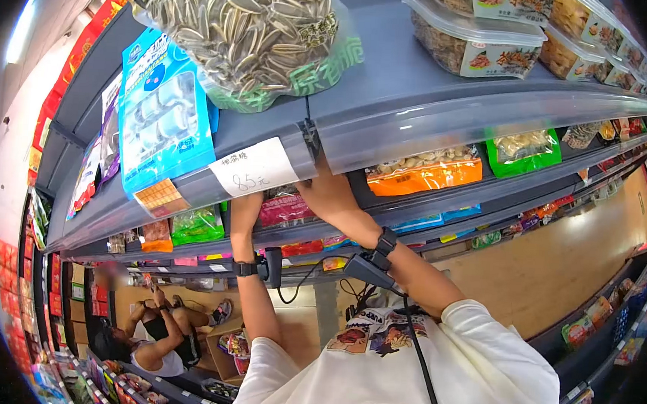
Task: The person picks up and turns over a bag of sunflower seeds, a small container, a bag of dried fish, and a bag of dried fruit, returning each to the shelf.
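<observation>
My left hand [245, 210] reaches in under the upper shelf's front edge, its fingers hidden behind the handwritten price card [254, 169]. Close on its right, my right hand [329, 193] goes up behind the clear shelf strip [411, 125], fingers mostly covered. Between the two hands a dark red snack bag [284, 205] lies on the lower shelf; I cannot tell whether either hand grips it. Above them, a big clear bag of sunflower seeds [253, 32] rests on the upper shelf beside a blue candy bag [166, 112]. An orange nut bag [427, 172] lies right of my right hand.
Stacked plastic tubs [473, 43] fill the upper shelf's right. Green bags [522, 152] lie on the lower shelf. At lower left, another person [160, 341] sits low near a cardboard box [227, 353] of packets. More stocked shelving [608, 319] stands at right.
</observation>
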Tool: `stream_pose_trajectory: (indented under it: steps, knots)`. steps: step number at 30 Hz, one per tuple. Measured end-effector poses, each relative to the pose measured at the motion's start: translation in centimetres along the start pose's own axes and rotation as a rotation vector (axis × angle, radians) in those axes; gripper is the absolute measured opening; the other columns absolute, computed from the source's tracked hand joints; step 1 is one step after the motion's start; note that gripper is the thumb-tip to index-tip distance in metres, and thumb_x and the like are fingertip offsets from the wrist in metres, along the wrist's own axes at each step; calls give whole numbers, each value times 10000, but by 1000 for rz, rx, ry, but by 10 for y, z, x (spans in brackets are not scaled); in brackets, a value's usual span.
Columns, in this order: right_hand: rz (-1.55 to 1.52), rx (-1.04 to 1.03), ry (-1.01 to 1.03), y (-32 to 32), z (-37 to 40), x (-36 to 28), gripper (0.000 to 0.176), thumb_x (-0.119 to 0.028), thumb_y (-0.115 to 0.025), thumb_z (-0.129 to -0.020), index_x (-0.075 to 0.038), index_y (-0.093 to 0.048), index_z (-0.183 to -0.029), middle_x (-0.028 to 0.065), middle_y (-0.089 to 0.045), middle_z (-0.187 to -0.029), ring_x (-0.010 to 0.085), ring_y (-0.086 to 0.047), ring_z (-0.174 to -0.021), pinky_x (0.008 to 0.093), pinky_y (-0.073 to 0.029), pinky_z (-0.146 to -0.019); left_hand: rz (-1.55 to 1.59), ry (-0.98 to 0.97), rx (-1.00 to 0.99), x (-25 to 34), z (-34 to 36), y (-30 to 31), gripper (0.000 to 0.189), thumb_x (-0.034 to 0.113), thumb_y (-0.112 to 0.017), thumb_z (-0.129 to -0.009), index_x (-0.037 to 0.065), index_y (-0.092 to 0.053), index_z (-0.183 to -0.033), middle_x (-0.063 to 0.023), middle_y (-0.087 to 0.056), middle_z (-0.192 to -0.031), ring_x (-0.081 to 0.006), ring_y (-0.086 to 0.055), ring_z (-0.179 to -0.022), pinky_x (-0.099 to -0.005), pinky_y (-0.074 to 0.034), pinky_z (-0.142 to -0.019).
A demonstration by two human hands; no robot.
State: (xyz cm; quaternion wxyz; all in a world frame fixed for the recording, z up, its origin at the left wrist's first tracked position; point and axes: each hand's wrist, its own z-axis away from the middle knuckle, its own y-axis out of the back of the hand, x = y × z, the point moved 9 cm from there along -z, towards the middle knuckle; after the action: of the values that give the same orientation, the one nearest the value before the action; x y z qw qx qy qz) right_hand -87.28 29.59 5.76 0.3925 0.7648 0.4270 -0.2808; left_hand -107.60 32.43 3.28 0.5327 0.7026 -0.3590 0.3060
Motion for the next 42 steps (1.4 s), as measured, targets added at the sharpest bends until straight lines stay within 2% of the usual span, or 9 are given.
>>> stream_pose_trajectory:
  steps: [4,7,10,16,20,23,27,35,42]
  knots:
    - [-123,-130,-148,1,3,5,430,-351,-557,-911,11,-559,-1141,282,-559,-1142,452,-509,-1089,492,-416,-932,-24,-18,5,10,5,0,435,242,-555,-932,-38,-531,-1263,-165,-564,-1284,-257,-494,-1202,-337,-342,-1025]
    - [-46,-333,-187,-10,2,12,560,-321,-617,-867,-43,-453,-1324,272,-392,-1368,449,-462,-1191,448,-425,-975,-58,-4,-4,5,4,-1,372,194,-548,-911,-12,-557,-1220,-170,-596,-1233,-281,-540,-1161,-348,-391,-984]
    - [-32,-360,-271,-7,3,10,531,-326,-606,-875,-43,-476,-1305,270,-398,-1361,456,-450,-1202,447,-421,-979,-72,-46,12,5,3,-8,376,194,-553,-901,-13,-560,-1215,-174,-607,-1211,-285,-550,-1147,-350,-399,-977]
    - [-27,-288,-151,1,6,15,472,-272,-595,-884,-7,-501,-1263,271,-403,-1362,469,-469,-1158,431,-415,-971,-3,0,-45,21,8,-20,386,243,-546,-925,-25,-566,-1203,-167,-601,-1226,-280,-527,-1172,-353,-377,-1002]
    - [-29,-349,-234,5,7,12,393,-222,-601,-874,16,-552,-1182,265,-521,-1247,439,-513,-1108,416,-403,-958,-34,-130,22,29,8,-19,392,220,-565,-912,-10,-554,-1229,-158,-592,-1244,-274,-523,-1183,-360,-379,-1017]
    - [-36,-188,-65,-1,6,26,329,-206,-611,-864,18,-598,-1104,242,-620,-1086,401,-568,-1045,396,-422,-917,-5,-146,41,31,7,-18,433,276,-578,-885,-1,-561,-1217,-203,-589,-1235,-332,-528,-1187,-382,-396,-997]
    - [-83,-132,42,2,3,23,539,-182,-658,-837,86,-442,-1251,260,-583,-1151,346,-568,-1084,375,-411,-955,-59,-144,66,25,4,-13,511,358,-599,-883,15,-533,-1256,-241,-549,-1265,-382,-494,-1205,-404,-390,-1001]
    - [-452,-146,-157,-6,-13,39,429,-179,-642,-890,26,-523,-1248,135,-576,-1212,224,-526,-1113,318,-364,-989,14,-153,-63,19,-35,2,479,360,-586,-894,18,-552,-1226,-222,-570,-1246,-349,-521,-1187,-380,-403,-997]
    - [-368,-79,-391,-1,-6,20,547,-225,-670,-863,40,-486,-1304,147,-523,-1299,228,-463,-1201,316,-306,-1040,118,-334,45,10,-49,-10,479,363,-576,-899,22,-551,-1234,-212,-565,-1258,-330,-520,-1192,-372,-399,-1006]
